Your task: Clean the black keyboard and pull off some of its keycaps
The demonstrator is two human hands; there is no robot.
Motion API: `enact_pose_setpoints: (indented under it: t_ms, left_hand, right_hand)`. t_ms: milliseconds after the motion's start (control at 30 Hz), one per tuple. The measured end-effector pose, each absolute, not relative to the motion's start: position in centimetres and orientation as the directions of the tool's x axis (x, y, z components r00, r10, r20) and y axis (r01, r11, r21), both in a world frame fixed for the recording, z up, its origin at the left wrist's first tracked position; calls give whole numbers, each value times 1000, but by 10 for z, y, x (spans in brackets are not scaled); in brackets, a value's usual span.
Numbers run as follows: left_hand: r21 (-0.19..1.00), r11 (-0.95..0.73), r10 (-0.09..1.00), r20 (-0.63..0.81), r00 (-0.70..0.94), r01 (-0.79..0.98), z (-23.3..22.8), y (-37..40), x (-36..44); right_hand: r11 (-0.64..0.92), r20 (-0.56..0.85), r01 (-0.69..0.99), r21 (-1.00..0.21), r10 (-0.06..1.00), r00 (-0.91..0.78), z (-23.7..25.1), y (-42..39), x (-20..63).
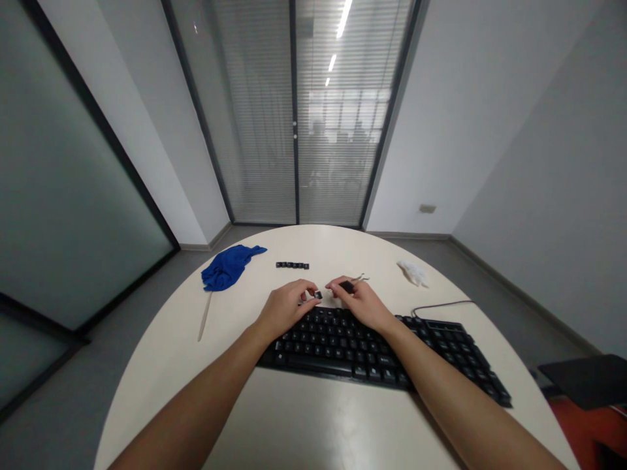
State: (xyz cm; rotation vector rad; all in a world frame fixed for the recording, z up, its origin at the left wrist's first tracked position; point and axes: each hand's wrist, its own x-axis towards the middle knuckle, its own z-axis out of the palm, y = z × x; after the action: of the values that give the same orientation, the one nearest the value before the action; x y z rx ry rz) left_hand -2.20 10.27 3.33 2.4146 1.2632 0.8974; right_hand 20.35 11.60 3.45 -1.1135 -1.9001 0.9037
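My left hand is closed, pinching a small black keycap between thumb and fingertips above the keyboard's back edge. Close by on the right, my right hand is closed around a small tool with a dark handle. Thin wire-like ends stick out behind that handle; its exact kind is unclear. The two hands are slightly apart. Beneath both wrists lies a black keyboard, partly hidden by my right forearm. Beyond my left hand, several black keycaps form a short row on the table.
A blue cloth rests at the left of the round white table, with a thin pale stick by it. Crumpled white tissue lies on the right. The keyboard cable runs off the right edge.
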Motion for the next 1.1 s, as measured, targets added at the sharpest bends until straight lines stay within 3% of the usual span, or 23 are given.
enact_pose_setpoints:
  t_ms: [300,767,933,1100]
  left_hand:
    - [537,-555,830,396,391,635,32,103,-22]
    - [466,-573,818,374,437,674,33,103,-22]
    - [463,-552,833,337,439,693,35,102,-21]
    - [475,-494,869,302,392,728,35,102,-19]
  right_hand:
    - [498,306,422,-758,842,-444,35,112,202]
    - [613,334,562,-555,783,-524,41,106,202]
    - [586,321,646,-490,810,-491,40,105,201]
    - [456,292,764,-456,888,-356,36,109,203]
